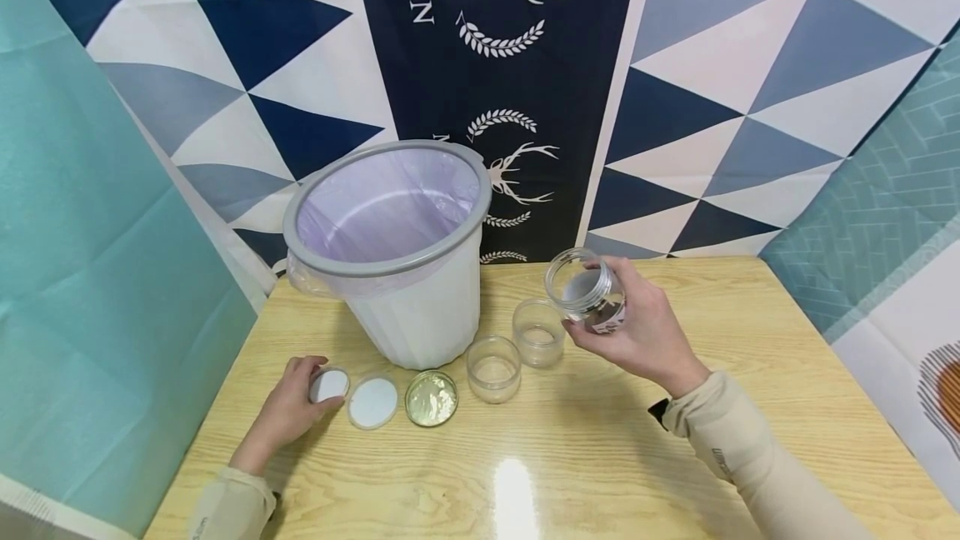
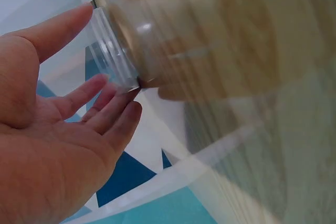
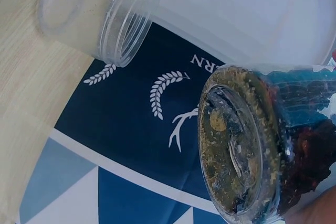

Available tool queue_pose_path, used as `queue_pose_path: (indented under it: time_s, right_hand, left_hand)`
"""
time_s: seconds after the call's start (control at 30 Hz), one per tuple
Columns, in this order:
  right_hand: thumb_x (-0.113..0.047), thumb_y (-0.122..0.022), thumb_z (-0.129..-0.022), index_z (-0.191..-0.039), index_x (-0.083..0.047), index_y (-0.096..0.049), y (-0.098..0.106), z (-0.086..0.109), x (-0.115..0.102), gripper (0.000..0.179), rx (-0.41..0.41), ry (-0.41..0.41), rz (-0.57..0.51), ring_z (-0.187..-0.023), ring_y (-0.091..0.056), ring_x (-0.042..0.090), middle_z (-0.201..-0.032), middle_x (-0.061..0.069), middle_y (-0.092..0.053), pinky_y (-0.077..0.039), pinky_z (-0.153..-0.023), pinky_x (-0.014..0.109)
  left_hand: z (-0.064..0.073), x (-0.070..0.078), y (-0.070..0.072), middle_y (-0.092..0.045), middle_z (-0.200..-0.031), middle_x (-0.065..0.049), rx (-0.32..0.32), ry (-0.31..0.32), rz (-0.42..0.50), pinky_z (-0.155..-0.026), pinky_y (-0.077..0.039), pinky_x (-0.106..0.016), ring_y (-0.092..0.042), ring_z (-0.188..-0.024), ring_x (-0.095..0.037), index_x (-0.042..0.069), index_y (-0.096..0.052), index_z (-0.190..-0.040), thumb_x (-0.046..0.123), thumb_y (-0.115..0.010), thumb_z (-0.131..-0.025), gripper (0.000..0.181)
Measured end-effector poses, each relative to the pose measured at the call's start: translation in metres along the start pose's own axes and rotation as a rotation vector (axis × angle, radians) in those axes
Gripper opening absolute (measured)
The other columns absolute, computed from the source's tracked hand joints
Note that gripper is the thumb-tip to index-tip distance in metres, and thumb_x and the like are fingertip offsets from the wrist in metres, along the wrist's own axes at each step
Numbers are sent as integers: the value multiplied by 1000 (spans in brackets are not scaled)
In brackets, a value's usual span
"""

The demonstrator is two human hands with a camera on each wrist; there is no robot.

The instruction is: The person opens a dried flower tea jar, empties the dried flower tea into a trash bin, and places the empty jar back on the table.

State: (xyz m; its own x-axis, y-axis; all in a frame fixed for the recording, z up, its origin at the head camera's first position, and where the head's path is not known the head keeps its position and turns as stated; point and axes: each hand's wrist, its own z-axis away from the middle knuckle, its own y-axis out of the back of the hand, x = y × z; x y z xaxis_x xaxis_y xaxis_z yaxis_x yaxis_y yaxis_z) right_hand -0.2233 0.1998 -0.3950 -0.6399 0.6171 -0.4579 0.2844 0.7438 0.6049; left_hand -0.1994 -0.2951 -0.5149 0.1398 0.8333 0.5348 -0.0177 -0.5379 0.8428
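On the left of the table my left hand (image 1: pixel 291 402) holds a small round lid (image 1: pixel 329 385) with a white face, thumb on one side and fingers on the other. The left wrist view shows that lid's clear ridged rim (image 2: pixel 113 51) between thumb and fingertips. My right hand (image 1: pixel 645 332) grips a clear jar (image 1: pixel 600 311) above the table, tilted with its uncovered mouth toward the left. In the right wrist view, dark reddish pieces and greenish-brown bits show inside the jar (image 3: pixel 236 145). Two clear jars (image 1: pixel 493 369) (image 1: pixel 538 334) stand below and left of it.
Beside the held lid lie a white-faced lid (image 1: pixel 372 402) and a shiny gold-green round lid (image 1: pixel 431 397). A white bin (image 1: pixel 427 307) with a grey rim and a purple liner stands behind them. Patterned cloth (image 1: pixel 690 107) hangs along the table's back edge.
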Motion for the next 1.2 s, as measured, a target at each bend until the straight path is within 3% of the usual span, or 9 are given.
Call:
queue_pose_path:
  time_s: [0.17,0.3,0.43,0.57,0.63,0.77,0.9,1.03,1.2]
  right_hand:
    - [-11,-91,-66,-129,-3,-55,-1,0,0,73,-2,-7,0,-81,-74,22,-104,11,-74,-60,-66,31]
    - [-10,-91,-67,-130,-3,-54,0,-3,0,72,-8,-14,-7,-77,-75,21,-104,12,-74,-58,-65,21]
    - [-13,-91,-68,-130,-2,-54,3,-9,-1,73,-5,-14,11,-81,-75,22,-107,12,-74,-59,-68,25]
    - [-15,-91,-68,-130,-1,-53,8,-23,-3,74,6,-12,31,-86,-76,27,-111,13,-73,-61,-69,39]
    - [-15,-91,-69,-130,-1,-53,12,-34,-6,74,15,-14,29,-88,-75,29,-112,14,-73,-61,-70,43]
    - [-17,-91,-70,-129,0,-53,18,-64,-14,73,42,-13,21,-93,-73,34,-114,17,-72,-60,-75,48]
    - [-19,-90,-71,-129,0,-53,22,-96,-22,71,58,13,28,-96,-71,35,-116,18,-71,-59,-80,50]
    - [-21,-88,-74,-131,-1,-52,25,-129,-30,70,56,40,41,-99,-70,34,-120,17,-70,-58,-83,51]
    - [-25,-85,-77,-133,-2,-50,26,-163,-39,69,48,45,94,-101,-69,33,-123,16,-68,-59,-84,49]
  left_hand:
    - [-1,-4,-3,-52,-126,-30,0,-7,-15,-95,-51,-63,-61,-116,-47,-8,-51,-137,16,-82,-88,62]
    - [-2,-1,0,-53,-129,-29,-8,3,-23,-96,-51,-63,-60,-119,-47,-8,-49,-141,21,-83,-88,68]
    - [-1,5,10,-53,-134,-29,50,3,-43,-96,-50,-64,-58,-122,-48,-8,-47,-143,20,-74,-95,61]
    - [-4,15,28,-54,-132,-29,235,-27,-34,-89,-53,-63,-60,-116,-49,-9,-49,-141,14,-62,-103,46]
    - [-9,24,41,-57,-127,-28,365,-58,-9,-84,-56,-54,-63,-107,-46,-8,-52,-138,12,-60,-104,41]
    - [-25,49,74,-61,-117,-25,619,-120,56,-75,-48,-17,-63,-90,-21,-8,-59,-130,13,-58,-105,32]
    - [-43,82,109,-60,-117,-24,750,-151,127,-73,-38,-8,-50,-87,1,-5,-61,-130,21,-55,-107,35]
    - [-58,112,134,-60,-126,-19,733,-185,96,-75,-41,-22,-57,-91,-11,3,-59,-137,31,-60,-104,44]
    - [-78,140,147,-57,-134,-19,625,-193,-11,-84,-48,-50,-60,-109,-37,6,-56,-142,41,-65,-99,56]
